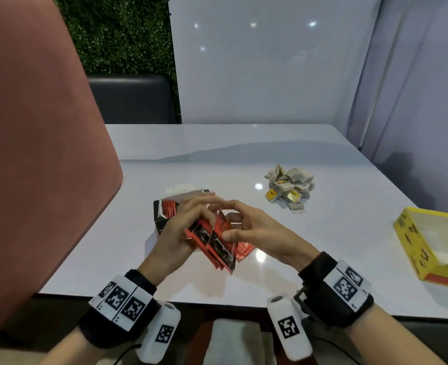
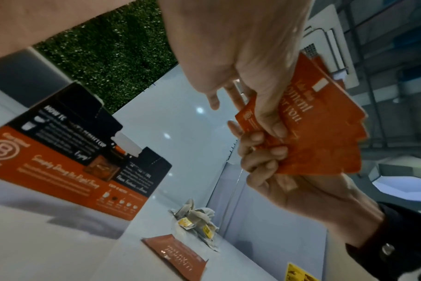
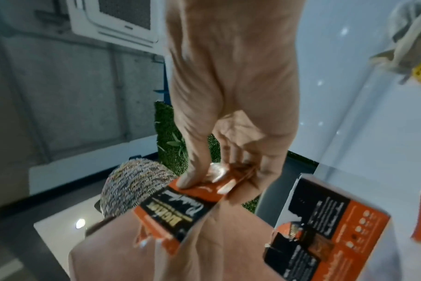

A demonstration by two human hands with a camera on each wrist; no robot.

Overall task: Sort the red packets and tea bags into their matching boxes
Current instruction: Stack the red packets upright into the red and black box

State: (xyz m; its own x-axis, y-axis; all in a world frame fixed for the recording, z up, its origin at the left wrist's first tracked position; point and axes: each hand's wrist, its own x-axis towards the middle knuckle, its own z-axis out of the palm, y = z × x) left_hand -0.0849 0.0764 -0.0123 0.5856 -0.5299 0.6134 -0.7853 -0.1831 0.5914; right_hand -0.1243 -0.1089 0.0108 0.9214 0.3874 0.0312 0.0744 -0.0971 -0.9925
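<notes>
Both hands hold a fanned bundle of red packets (image 1: 219, 246) just above the table, in front of me. My left hand (image 1: 200, 216) grips the bundle from the left, its thumb (image 2: 273, 123) pressed on the red backs (image 2: 324, 138). My right hand (image 1: 221, 223) pinches the same packets (image 3: 187, 207) from the right, thumb (image 3: 192, 176) on top. The open black and red box (image 1: 169, 209) stands just behind my left hand, with red packets inside. One more red packet (image 1: 244, 251) lies flat under the bundle. A heap of tea bags (image 1: 289, 188) lies farther right.
An open yellow box (image 1: 433, 243) lies at the table's right edge, seemingly with nothing in it. A pink chair back (image 1: 33, 154) rises along the left. The white table (image 1: 323, 246) ends close to my wrists; a white wall stands behind it.
</notes>
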